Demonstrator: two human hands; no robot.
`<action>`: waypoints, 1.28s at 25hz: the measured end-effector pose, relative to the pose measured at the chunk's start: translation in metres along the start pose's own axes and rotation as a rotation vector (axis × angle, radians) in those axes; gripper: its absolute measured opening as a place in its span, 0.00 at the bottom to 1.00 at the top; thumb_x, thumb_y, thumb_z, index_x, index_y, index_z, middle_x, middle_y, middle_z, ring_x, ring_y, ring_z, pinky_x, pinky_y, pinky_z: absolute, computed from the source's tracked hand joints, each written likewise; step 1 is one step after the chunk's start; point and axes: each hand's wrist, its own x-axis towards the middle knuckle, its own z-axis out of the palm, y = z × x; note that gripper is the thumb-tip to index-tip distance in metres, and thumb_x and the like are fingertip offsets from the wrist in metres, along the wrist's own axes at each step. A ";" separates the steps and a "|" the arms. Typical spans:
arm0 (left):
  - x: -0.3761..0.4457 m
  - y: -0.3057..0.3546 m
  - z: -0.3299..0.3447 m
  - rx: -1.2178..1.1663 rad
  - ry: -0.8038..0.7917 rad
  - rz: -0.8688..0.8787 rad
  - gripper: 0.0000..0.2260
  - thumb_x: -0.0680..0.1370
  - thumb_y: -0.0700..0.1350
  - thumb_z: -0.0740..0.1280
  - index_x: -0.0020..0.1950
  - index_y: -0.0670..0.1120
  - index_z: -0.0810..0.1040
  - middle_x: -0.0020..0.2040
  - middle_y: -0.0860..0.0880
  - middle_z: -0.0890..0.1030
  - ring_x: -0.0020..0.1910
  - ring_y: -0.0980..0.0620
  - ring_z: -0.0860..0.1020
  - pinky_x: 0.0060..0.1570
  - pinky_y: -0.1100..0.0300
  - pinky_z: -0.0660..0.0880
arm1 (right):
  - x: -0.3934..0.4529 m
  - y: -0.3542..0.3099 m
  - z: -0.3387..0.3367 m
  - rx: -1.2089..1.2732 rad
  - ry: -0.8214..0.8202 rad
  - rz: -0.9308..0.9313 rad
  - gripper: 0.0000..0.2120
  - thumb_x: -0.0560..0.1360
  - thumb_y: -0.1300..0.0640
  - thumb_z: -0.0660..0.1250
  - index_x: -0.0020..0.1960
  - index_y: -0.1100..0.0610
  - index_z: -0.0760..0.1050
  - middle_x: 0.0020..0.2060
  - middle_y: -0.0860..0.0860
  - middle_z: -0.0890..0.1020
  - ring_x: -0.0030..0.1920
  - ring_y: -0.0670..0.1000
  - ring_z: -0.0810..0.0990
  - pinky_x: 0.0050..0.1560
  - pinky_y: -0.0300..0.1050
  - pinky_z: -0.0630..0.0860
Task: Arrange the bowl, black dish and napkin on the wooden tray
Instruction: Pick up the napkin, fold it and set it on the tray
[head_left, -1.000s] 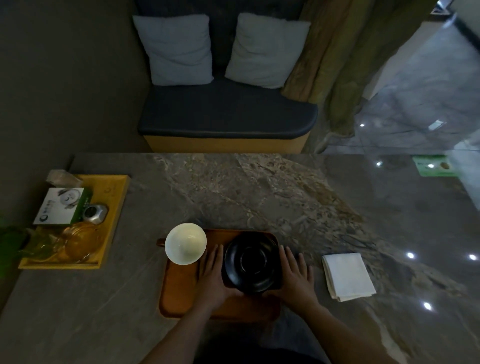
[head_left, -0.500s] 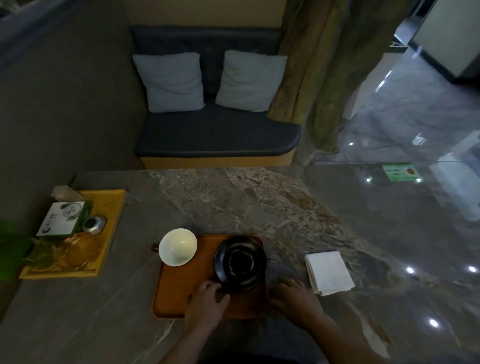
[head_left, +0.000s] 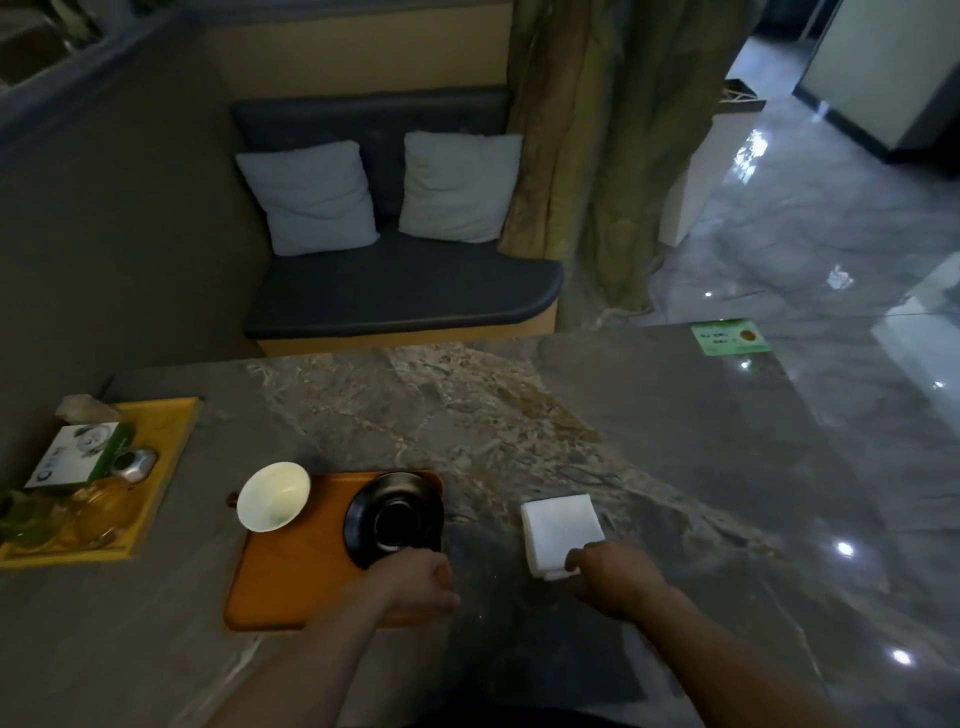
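Note:
The wooden tray (head_left: 291, 582) lies on the marble table near its front edge. A white bowl (head_left: 273, 496) stands at the tray's far left corner. The black dish (head_left: 395, 517) rests on the tray's right half. My left hand (head_left: 418, 582) is curled at the tray's near right corner, just below the dish rim, with nothing visibly in it. A folded white napkin (head_left: 561, 532) lies on the table right of the tray. My right hand (head_left: 613, 574) sits on the napkin's near corner, its fingertips pinching the edge.
A yellow tray (head_left: 156, 457) at the table's left edge carries a box, a metal piece and glassware. A green card (head_left: 730, 336) lies at the far right. Beyond the table stands a dark bench (head_left: 405, 296) with two cushions.
Both hands let go of the black dish, which now rests on the tray. My right hand moved right onto the napkin's corner. The camera tilted up.

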 end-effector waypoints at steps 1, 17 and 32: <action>0.006 0.010 -0.001 0.012 -0.013 -0.001 0.15 0.72 0.60 0.69 0.53 0.54 0.80 0.55 0.54 0.82 0.53 0.54 0.78 0.54 0.56 0.75 | -0.003 0.014 -0.002 -0.012 -0.004 0.005 0.17 0.78 0.48 0.62 0.66 0.49 0.72 0.64 0.54 0.77 0.62 0.56 0.76 0.59 0.51 0.74; 0.085 0.100 -0.030 0.315 -0.060 0.035 0.26 0.70 0.66 0.62 0.60 0.51 0.78 0.60 0.46 0.80 0.57 0.44 0.78 0.54 0.50 0.76 | 0.041 0.082 -0.032 0.017 -0.069 0.013 0.19 0.76 0.46 0.62 0.66 0.47 0.73 0.65 0.51 0.78 0.63 0.55 0.76 0.59 0.48 0.73; 0.140 0.097 -0.011 0.268 0.132 -0.051 0.27 0.69 0.62 0.70 0.62 0.51 0.69 0.61 0.47 0.71 0.62 0.44 0.68 0.54 0.49 0.70 | 0.093 0.074 -0.026 -0.109 -0.016 -0.056 0.37 0.70 0.49 0.74 0.74 0.49 0.60 0.73 0.55 0.62 0.71 0.59 0.62 0.69 0.60 0.63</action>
